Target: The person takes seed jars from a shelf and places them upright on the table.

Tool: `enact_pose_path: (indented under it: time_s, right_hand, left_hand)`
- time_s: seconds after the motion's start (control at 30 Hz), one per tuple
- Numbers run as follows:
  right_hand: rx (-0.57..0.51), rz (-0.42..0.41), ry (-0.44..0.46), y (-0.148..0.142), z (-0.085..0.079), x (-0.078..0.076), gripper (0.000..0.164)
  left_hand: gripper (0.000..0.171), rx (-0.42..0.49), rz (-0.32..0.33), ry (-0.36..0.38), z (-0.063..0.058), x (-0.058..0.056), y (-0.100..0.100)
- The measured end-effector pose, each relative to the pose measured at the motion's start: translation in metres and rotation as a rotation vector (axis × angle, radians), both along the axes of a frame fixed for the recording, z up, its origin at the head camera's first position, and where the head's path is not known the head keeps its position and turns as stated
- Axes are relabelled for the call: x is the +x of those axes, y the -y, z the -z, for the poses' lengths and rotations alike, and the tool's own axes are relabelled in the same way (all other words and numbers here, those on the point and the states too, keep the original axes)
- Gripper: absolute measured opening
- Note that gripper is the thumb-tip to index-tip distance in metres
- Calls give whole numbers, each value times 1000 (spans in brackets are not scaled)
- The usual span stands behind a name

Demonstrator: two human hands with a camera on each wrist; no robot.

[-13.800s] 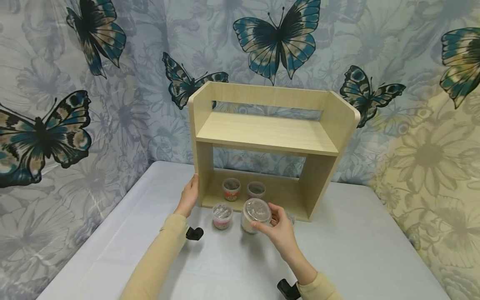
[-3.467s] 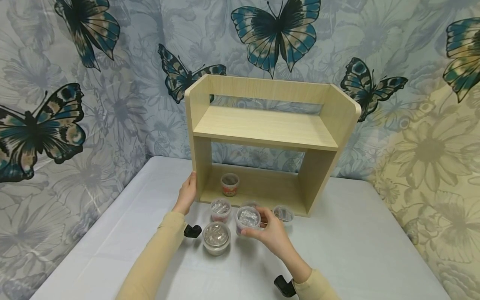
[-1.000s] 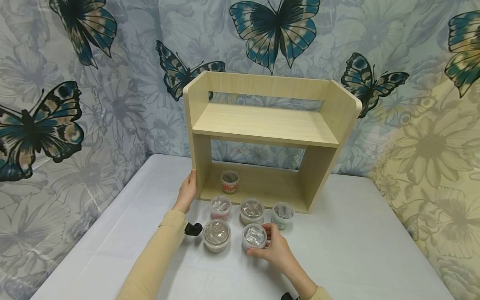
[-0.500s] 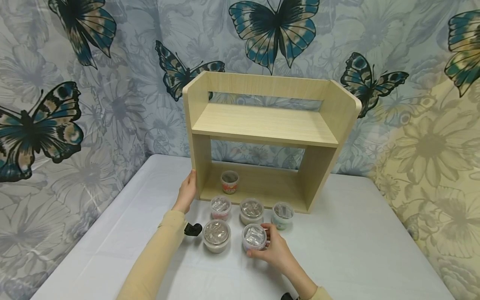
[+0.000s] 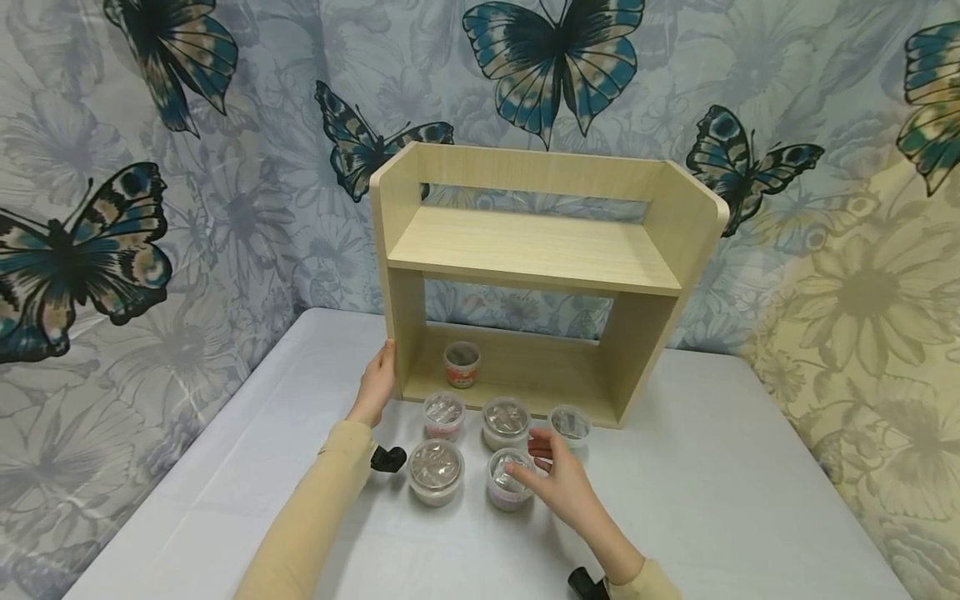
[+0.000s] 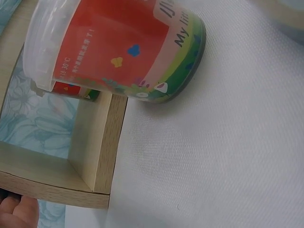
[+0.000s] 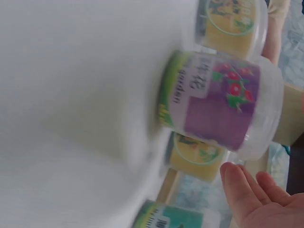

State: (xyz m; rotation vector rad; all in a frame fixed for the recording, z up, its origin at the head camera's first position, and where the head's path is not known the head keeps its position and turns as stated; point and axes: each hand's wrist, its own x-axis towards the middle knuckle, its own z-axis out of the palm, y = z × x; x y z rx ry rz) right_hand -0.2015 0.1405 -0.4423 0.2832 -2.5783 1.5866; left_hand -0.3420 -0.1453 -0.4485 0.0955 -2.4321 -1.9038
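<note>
My left hand (image 5: 372, 387) lies against the outer left side of the light wooden shelf unit (image 5: 517, 275); only part of it shows in the left wrist view. My right hand (image 5: 566, 483) is beside a lidded plastic tub with a purple label (image 7: 213, 102), its fingers spread and holding nothing. That tub stands upright on the table. Level with it to the left is a wide clear-lidded tub (image 5: 435, 477). Behind them stand a red-labelled tub (image 6: 123, 47), a yellow-labelled tub (image 7: 197, 154) and a teal-labelled tub (image 7: 175, 216).
Inside the lower compartment, toward the left, sits another red-labelled tub (image 5: 462, 371). A white cloth covers the table (image 5: 750, 500). Butterfly-patterned fabric (image 5: 225, 250) hangs behind and on both sides.
My right hand has brought the purple-labelled tub forward, set it down and let go, lifting slightly away. Earlier, other tubs came forward from the lower shelf. My left hand stays at the unit.
</note>
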Motion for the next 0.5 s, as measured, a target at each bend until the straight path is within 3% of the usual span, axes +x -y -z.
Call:
enact_pose_path:
  time_s: [0.5]
  right_hand:
    - [27,-4,-34,7,-38,-34,60]
  left_hand:
    - [88,-12,4,6,1,0,1]
